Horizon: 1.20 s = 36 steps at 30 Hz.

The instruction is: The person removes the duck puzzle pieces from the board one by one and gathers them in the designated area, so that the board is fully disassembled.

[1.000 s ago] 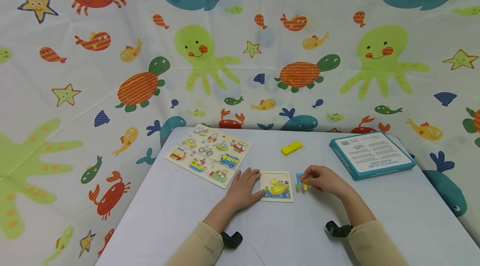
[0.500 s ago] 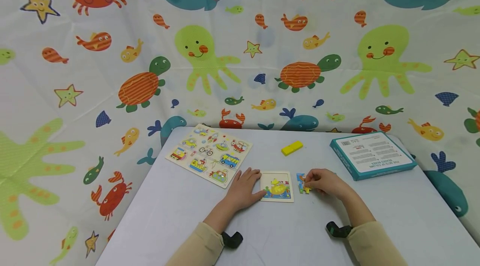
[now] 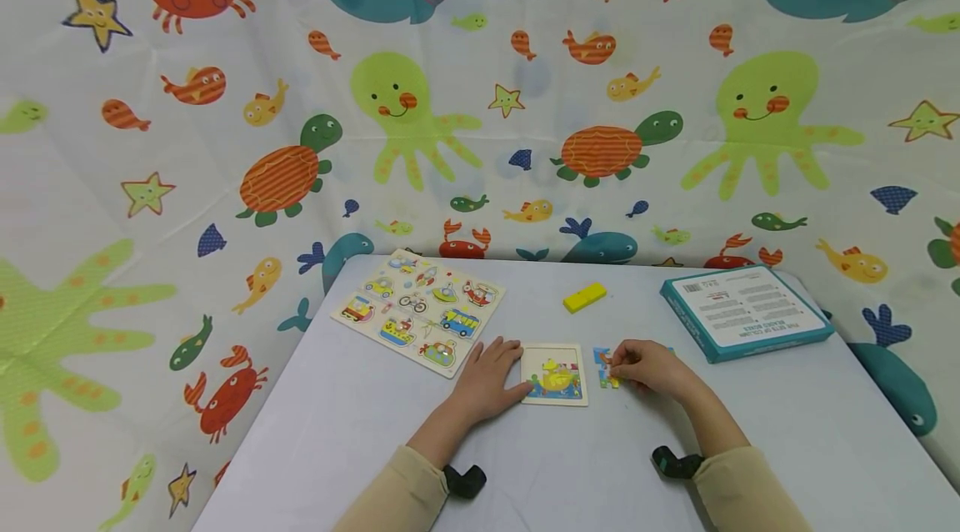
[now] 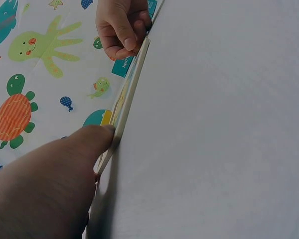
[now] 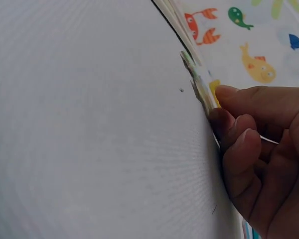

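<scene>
A small square puzzle tray (image 3: 554, 400) with a yellow duck picture lies in front of the person in the head view. My left hand (image 3: 489, 382) rests along its left side, fingers spread and thumb over the near left corner; the left wrist view shows that thumb (image 4: 97, 137) on the tray's edge. Just right of the tray, my right hand (image 3: 648, 367) pinches a jigsaw piece (image 5: 205, 94) between thumb and forefinger, close over the table. Blue, orange and yellow jigsaw pieces (image 3: 602, 357) show by its fingertips, partly hidden by them.
A peg board with printed vehicles (image 3: 412, 303) lies at the back left, near the left hand. Behind the tray is a yellow block (image 3: 584, 298). A teal-edged box (image 3: 746, 311) occupies the back right. A sea-animal cloth (image 3: 532, 115) hangs behind the white table (image 3: 360, 432).
My right hand has shifted slightly right and toward the person, and the pieces at its fingertips have changed position a little. My left hand stays on the tray.
</scene>
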{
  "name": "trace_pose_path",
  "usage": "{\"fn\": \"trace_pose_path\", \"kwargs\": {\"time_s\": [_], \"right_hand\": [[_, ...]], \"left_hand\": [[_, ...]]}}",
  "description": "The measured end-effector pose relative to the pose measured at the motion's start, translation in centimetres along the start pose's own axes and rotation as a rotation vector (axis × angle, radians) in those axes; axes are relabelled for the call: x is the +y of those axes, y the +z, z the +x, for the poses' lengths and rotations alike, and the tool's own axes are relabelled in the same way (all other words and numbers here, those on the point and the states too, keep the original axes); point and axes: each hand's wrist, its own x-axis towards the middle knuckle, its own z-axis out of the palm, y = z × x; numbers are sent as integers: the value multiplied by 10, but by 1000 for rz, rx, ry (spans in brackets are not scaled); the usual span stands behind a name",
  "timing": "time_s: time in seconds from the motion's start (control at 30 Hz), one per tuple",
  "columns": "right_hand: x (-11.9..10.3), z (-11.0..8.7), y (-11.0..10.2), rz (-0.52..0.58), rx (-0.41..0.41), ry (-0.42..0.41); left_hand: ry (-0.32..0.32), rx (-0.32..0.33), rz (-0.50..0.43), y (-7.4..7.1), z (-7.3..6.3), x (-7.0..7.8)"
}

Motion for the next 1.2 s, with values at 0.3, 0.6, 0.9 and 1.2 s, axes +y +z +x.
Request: {"fn": "trace_pose_path", "kwargs": {"time_s": [0.3,0.6,0.9,1.2], "right_hand": [[-4,-2,0,-7,7,-5],[-20,1,1,-37,-4,-79],[-51,13,19,-29,-35,-122],[-71,23,38,-19,-99,-171]], "left_hand": [[-1,4,-7,1,0,0],[3,3,5,0,0,0],[1,-9,4,-4,-1,1],[2,-7,-6,-1,0,0]]}}
